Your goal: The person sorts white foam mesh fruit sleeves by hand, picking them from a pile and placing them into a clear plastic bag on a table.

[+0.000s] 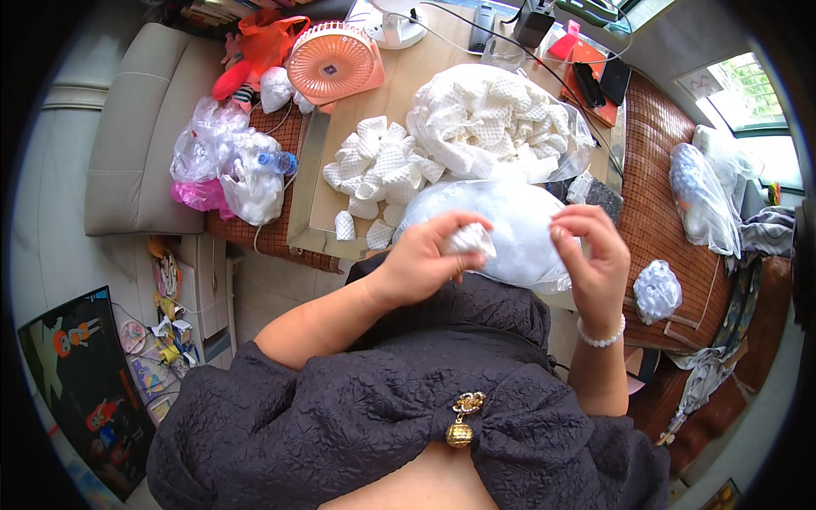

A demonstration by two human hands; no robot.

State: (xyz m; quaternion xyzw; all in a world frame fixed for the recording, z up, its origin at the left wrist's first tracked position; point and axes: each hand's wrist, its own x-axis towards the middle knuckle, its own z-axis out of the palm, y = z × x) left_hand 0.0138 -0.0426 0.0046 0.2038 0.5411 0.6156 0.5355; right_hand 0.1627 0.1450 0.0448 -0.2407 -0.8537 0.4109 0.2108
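My left hand (414,258) is closed around a small white textured fabric piece (470,241), held above my lap. Across from it, my right hand (590,252) is raised with its thumb and fingertips close together. Whether anything thin lies between those fingertips cannot be made out. Behind both hands, at the table's near edge, rests a plastic bag of white fluffy filling (491,207). Farther back, an opened clear bag (577,137) holds many more white textured pieces (510,121). A loose pile of similar pieces (376,162) lies on the table left of the bags.
On the wooden table (350,73) stand a pink fan (335,64) and a white lamp base (395,32). Dark cables cross its right side near an orange box (605,115). Stuffed plastic bags (252,178) sit at left, others (698,197) on the right-hand seat (656,166).
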